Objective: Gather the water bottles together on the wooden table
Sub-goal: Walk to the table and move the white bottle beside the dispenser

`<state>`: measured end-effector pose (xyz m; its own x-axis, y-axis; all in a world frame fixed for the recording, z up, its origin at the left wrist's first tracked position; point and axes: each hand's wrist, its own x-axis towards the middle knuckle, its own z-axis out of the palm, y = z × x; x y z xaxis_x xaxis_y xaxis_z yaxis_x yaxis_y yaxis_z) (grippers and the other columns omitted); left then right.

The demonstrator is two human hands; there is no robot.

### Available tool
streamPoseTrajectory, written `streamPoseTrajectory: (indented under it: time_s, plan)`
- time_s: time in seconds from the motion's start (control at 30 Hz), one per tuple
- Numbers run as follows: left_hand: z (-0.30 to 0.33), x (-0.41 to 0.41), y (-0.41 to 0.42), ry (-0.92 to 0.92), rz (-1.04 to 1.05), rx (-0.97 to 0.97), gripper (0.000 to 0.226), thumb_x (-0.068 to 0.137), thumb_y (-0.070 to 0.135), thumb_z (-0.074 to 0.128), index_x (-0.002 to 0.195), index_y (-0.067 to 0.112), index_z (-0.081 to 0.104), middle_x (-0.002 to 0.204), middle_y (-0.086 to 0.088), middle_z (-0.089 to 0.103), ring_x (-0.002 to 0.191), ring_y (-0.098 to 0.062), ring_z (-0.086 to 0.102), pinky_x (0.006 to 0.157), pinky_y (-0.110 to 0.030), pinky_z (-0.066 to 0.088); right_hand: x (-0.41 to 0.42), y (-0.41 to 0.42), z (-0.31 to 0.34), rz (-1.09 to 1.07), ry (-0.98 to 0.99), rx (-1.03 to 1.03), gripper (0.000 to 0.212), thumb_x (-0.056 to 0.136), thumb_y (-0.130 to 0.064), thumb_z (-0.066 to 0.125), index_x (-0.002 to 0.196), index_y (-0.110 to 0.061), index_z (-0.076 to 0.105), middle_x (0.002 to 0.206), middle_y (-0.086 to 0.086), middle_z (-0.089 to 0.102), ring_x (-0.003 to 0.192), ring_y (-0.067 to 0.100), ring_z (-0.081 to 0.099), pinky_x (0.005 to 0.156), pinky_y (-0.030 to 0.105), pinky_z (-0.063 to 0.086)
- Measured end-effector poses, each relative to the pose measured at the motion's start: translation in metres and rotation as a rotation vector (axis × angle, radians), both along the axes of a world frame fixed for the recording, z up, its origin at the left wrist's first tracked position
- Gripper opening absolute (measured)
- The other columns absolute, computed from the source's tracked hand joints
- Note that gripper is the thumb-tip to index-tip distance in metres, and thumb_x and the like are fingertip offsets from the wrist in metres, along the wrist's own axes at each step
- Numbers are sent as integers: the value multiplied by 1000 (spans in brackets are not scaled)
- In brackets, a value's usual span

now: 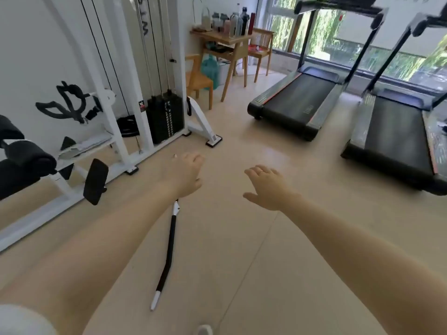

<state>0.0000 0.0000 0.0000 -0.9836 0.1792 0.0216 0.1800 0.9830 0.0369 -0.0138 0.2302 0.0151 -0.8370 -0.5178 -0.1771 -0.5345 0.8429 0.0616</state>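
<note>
Several water bottles [232, 22] of mixed colours stand close together on the wooden table [225, 39] at the far end of the room, next to a red bottle [251, 23] at the table's right end. Both my arms stretch out over the floor, far short of the table. My left hand [187, 174] holds nothing, its fingers loosely curled. My right hand [267, 186] is palm down with its fingers spread and holds nothing.
A white cable machine [135, 76] with a black weight stack [165, 117] lines the left wall. Two treadmills [300, 102] stand on the right by the windows. A black-and-white bar [168, 257] lies on the floor under my left arm. Wooden chairs [199, 79] flank the table.
</note>
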Motion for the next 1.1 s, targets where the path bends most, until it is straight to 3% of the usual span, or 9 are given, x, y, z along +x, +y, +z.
streamPoseTrajectory:
  time_s: [0.07,0.2,0.37,0.47,0.57,0.8,1.1]
  plan:
    - [-2,-38,-1,-14,-22,-17,56,86,22,51,136,7,30,144,-13,35,131,-29,33,106,-49,33,-33,-1,-6,17,-12,27,65,93,-40,46,145,-12,20,154,4,26,144,23,16,117,37,11]
    - [2,-116,6,-102,-21,-1,53,88,22,49,135,7,32,141,-14,38,129,-28,35,107,-45,33,-111,8,-13,-85,-56,22,60,93,-39,46,142,-11,27,150,6,33,138,25,26,111,38,23]
    - [-17,-236,23,-69,-35,68,59,89,22,48,140,5,25,143,-16,37,132,-29,31,107,-40,31,-230,28,-45,-86,-61,113,53,93,-37,46,136,-9,34,144,9,40,134,28,32,110,39,23]
    - [-29,-323,32,-57,-45,-7,60,89,25,48,140,6,23,145,-14,34,135,-27,27,109,-39,28,-319,34,-52,-79,-66,159,54,92,-36,47,138,-9,33,146,8,37,135,27,31,111,40,24]
    - [-31,-417,38,-97,13,-21,58,89,26,46,139,6,26,143,-13,36,134,-26,27,109,-37,26,-425,30,-35,-74,-80,128,53,93,-34,46,138,-9,34,146,9,38,134,29,33,110,40,26]
    - [-32,-597,17,-127,159,185,55,86,19,48,136,5,30,139,-15,41,132,-30,28,109,-38,25,-629,17,1,-34,-30,81,51,93,-34,47,137,-11,36,141,10,41,128,30,40,103,41,34]
    - [-71,-826,-41,-217,202,152,60,89,24,47,141,6,23,147,-13,31,138,-28,21,111,-38,23,-852,-42,-74,82,-197,196,57,93,-32,47,142,-11,27,151,6,29,132,29,38,103,44,40]
